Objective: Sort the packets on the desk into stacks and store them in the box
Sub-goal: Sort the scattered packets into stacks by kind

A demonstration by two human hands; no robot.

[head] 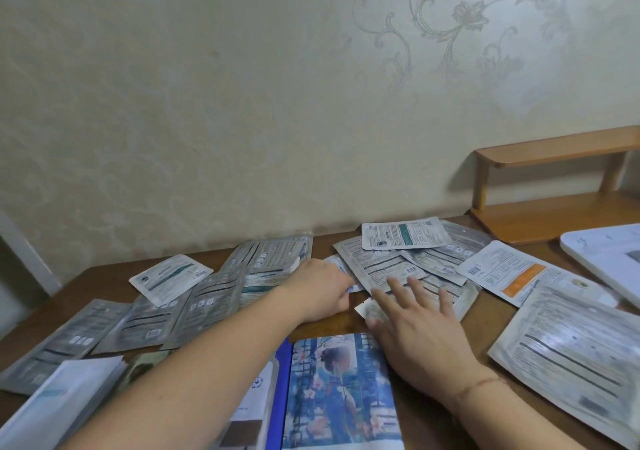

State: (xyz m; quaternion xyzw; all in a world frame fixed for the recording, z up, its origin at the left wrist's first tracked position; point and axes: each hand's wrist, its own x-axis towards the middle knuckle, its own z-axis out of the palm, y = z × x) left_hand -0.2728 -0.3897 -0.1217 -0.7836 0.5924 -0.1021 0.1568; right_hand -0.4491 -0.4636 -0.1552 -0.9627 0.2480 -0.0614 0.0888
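Spanning the whole view, the brown desk carries loose packets in overlapping heaps, grey ones fanned at left, mixed ones far centre and right. No box can be identified with certainty. The white slab at far right may be a lid; that cannot be confirmed. A blue illustrated packet lies near centre, part under the right wrist. The right hand lies flat, fingers spread, pressing the centre heap. The left hand is curled at the edge of that heap; whether it pinches a packet cannot be told. Judgement: gather like with like, sliding one packet clear while the flat hand steadies the rest. Overlaps risk dragging neighbours along. A wooden shelf stands far right.
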